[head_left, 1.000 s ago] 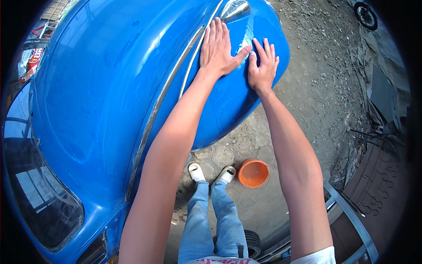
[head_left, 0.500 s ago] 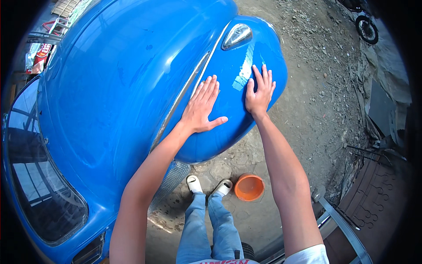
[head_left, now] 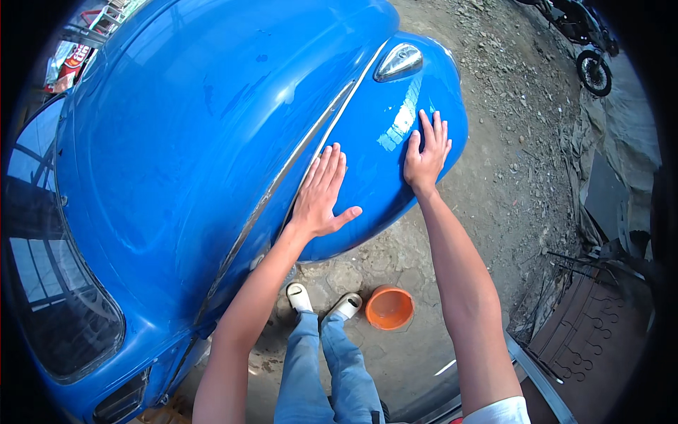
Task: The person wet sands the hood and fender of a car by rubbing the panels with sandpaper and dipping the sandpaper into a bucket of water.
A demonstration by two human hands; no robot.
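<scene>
Both my palms rest flat on the rounded blue fender point(head_left: 381, 184) of a car. My left hand point(head_left: 321, 194) lies near the seam beside the hood, thumb out to the right and fingers stretched. Farther right, my right hand point(head_left: 427, 152) sits near the fender's outer edge with its fingers extended. A pale, shiny streak point(head_left: 401, 124) marks the paint just left of my right fingertips. Beyond it a chrome teardrop-shaped lamp point(head_left: 399, 62) is fixed on top of the fender. Neither hand holds anything.
The blue hood point(head_left: 183, 120) and a dark window point(head_left: 60, 297) fill the left. An orange bucket point(head_left: 389, 308) stands on the paving by my feet. Stony ground point(head_left: 508, 134) stretches to the right, with a motorcycle point(head_left: 593, 71) at the far right and a metal frame point(head_left: 540, 385) nearer.
My left hand has slid slightly nearer along the fender, while my right has shifted a little to the right. The view has also moved, showing more of the motorcycle.
</scene>
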